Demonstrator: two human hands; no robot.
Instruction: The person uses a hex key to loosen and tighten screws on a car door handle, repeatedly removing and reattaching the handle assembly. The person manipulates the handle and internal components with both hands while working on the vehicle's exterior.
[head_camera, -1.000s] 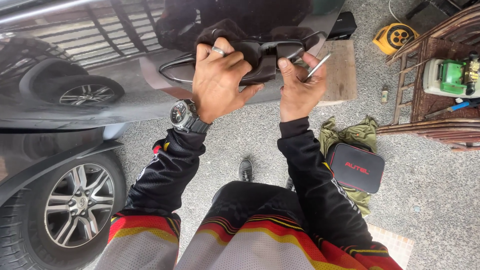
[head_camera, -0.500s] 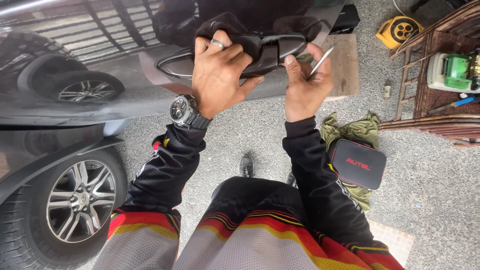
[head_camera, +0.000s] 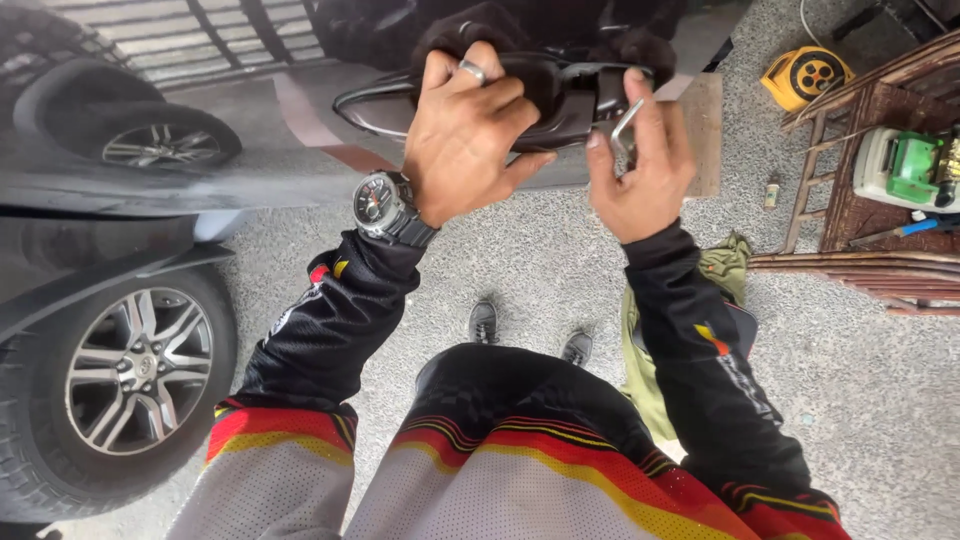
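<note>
Your left hand (head_camera: 465, 140) grips the dark, glossy car door handle (head_camera: 560, 95) at twelve o'clock in the head view, the fingers curled together over its top and the thumb pressed under its lower edge; a silver ring (head_camera: 472, 71) shows on one finger. Your right hand (head_camera: 645, 160) sits at one o'clock, just beside the handle's right end, with the fingers pinched shut on a small bright metal L-shaped key (head_camera: 625, 122) whose short leg points into the handle's recess.

As far as the view shows, the handle is still seated on the shiny dark door panel (head_camera: 250, 170), and the key is at the fastener, so the work looks mid-way: tool engaged, nothing yet freed or lifted away. Whether the fastener has turned at all cannot be told.

For room: the panel's lower edge runs from nine o'clock towards the centre, and below it lies open grey gravel ground (head_camera: 520, 260). At eight o'clock the black tyre with a silver alloy wheel (head_camera: 135, 375) closes off your left. At four o'clock an olive-green cloth (head_camera: 720, 270) lies near your feet. At two to three o'clock, well apart, stand a brown wooden rack (head_camera: 850, 210) and a round yellow reel (head_camera: 805, 72). Your right elbow has free space to swing outward.
</note>
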